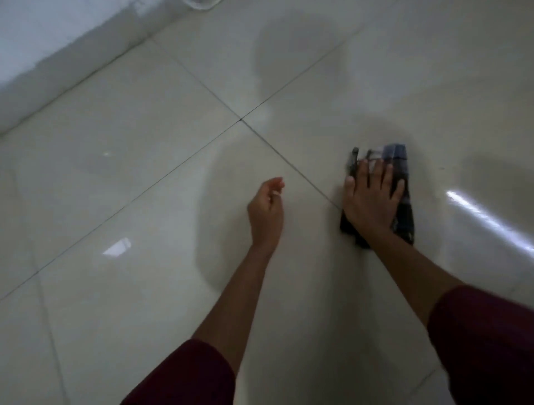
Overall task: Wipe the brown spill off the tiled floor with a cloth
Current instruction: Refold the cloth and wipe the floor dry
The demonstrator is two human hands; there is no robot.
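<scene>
Pale glossy tiled floor (144, 179) meets a white wall (57, 43) at upper left, where a clear container's edge (200, 3) peeks in. The right hand (371, 199) presses flat, fingers spread, on a dark checked cloth (400, 179). The left hand (267, 209) hovers nearby, loosely curled, holding nothing. No brown spill is discernible.

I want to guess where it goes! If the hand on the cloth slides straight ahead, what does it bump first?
Probably nothing: the right hand presses the cloth, and only bare floor shows ahead.
</scene>
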